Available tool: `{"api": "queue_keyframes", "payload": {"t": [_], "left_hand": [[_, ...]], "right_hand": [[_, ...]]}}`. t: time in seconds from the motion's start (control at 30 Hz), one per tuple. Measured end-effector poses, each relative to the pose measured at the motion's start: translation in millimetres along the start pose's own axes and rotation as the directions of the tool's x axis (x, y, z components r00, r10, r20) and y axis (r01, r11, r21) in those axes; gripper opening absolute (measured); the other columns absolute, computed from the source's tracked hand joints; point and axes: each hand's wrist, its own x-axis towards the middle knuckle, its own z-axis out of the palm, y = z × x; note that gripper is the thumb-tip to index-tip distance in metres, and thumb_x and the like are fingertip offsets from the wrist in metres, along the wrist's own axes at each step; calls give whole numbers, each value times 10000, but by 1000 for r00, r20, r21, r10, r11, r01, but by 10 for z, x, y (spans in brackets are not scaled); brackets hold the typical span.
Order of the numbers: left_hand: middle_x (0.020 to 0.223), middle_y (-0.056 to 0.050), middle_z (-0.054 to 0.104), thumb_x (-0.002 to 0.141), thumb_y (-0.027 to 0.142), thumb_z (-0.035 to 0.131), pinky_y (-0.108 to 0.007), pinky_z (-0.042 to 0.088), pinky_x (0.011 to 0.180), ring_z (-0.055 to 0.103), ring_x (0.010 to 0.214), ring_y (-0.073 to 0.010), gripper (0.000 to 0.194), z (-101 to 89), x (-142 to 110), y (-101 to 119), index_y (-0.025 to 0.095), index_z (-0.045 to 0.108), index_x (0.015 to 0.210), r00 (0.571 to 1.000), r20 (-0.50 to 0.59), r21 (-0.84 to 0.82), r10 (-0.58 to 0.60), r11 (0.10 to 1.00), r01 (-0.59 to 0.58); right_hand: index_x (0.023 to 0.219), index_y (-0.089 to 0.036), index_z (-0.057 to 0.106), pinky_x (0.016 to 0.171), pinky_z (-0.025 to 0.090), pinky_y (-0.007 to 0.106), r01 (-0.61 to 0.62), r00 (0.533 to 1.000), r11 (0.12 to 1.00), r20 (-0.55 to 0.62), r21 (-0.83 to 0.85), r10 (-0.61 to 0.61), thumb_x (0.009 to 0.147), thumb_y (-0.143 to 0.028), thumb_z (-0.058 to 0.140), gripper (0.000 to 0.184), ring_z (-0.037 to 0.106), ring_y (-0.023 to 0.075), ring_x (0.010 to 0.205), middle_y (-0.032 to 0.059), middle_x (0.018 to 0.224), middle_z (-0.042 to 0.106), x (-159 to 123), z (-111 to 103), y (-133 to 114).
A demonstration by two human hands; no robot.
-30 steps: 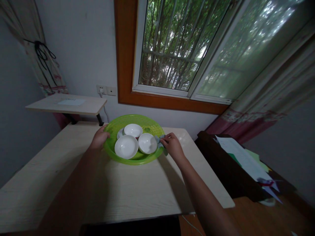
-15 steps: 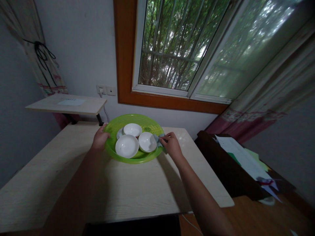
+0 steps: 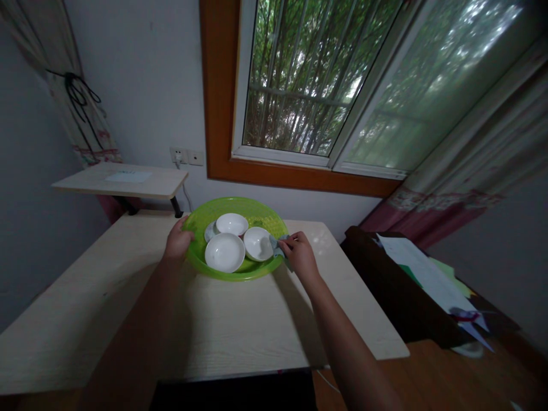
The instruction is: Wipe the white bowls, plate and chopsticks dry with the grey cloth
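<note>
3 white bowls (image 3: 225, 253), upright, grouped

Pale wood-grain table (image 3: 240, 319) under a small raised shelf (image 3: 160, 185)

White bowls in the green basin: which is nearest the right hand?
The rightmost bowl, at whose rim the right hand holds a cloth; the other two white bowls sit farther left.

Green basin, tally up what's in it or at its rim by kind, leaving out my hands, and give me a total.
White bowls: 3
Grey-blue cloth, in the right hand: 1
Pale item, partly hidden behind the bowls, kind unclear: 1
Total: 5
</note>
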Motion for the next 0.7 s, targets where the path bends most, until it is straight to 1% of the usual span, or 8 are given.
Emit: {"api": "queue_keyframes", "payload": {"t": [0.1, 0.2, 0.3, 0.4, 0.47, 0.53, 0.6, 0.7], "left_hand": [[1141, -79, 752, 579, -83, 564, -227, 540, 564, 730, 869, -230, 883, -1, 8, -6, 191, 620, 1416, 1000, -6, 6, 0, 1000, 0], [1167, -77, 746, 584, -78, 560, -225, 548, 582, 733, 908, -234, 889, 5, 36, -46, 200, 604, 1427, 1000, -8, -18, -6, 1000, 6], [1172, -78, 745, 596, -62, 588, -235, 566, 618, 736, 943, -242, 858, 10, 65, -85, 202, 609, 1413, 1000, -22, -29, -7, 1000, 7], [1160, -75, 746, 606, -47, 613, -259, 580, 655, 736, 959, -256, 822, 9, 92, -108, 202, 621, 1389, 999, -37, -29, -13, 1000, 12], [1157, -72, 745, 601, -46, 615, -264, 582, 670, 734, 966, -257, 820, 7, 109, -120, 205, 623, 1382, 1000, -30, -25, -11, 1000, 10], [1162, -72, 739, 596, -45, 614, -261, 581, 672, 731, 966, -254, 835, 4, 123, -131, 209, 611, 1392, 1000, -13, -31, -9, 999, 9], [1178, -77, 731, 591, -45, 614, -253, 576, 665, 729, 964, -247, 849, -2, 128, -138, 213, 597, 1399, 1000, -9, -40, -13, 999, 13], [1205, -79, 715, 583, -54, 617, -232, 565, 652, 720, 974, -238, 862, -12, 103, -137, 237, 583, 1393, 999, -32, -28, -31, 999, 30]], "right_hand": [[931, -169, 847, 882, 527, 395, -2, 1000, 999, 5, -35, 2, 931, -322, 647, 252, 633, 257, 899, 120, 923, 620, 157, 16, 56], [912, -166, 851, 860, 519, 394, 25, 1000, 997, 5, -72, -25, 926, -302, 660, 235, 622, 259, 884, 116, 893, 611, 189, 12, 42], [912, -177, 851, 860, 518, 388, 43, 999, 997, -16, -62, -45, 929, -295, 670, 217, 618, 248, 878, 111, 909, 611, 55, -2, -42], [908, -182, 848, 864, 515, 385, 64, 998, 998, -14, -16, -65, 949, -315, 666, 229, 613, 244, 894, 108, 926, 614, -190, -6, -190], [900, -193, 847, 852, 513, 378, 81, 997, 997, 0, 20, -81, 962, -339, 660, 246, 608, 242, 897, 101, 912, 614, -345, -2, -294], [918, -199, 847, 843, 514, 373, 79, 997, 995, 4, 53, -79, 970, -354, 654, 253, 608, 241, 902, 99, 913, 618, -439, 3, -361], [926, -200, 847, 836, 519, 368, 67, 998, 995, 5, 78, -67, 974, -358, 646, 260, 612, 240, 903, 99, 916, 621, -447, 5, -361], [928, -196, 845, 849, 525, 367, 39, 999, 997, -14, 67, -38, 974, -349, 632, 267, 623, 242, 912, 106, 940, 625, -307, 8, -233]]}}
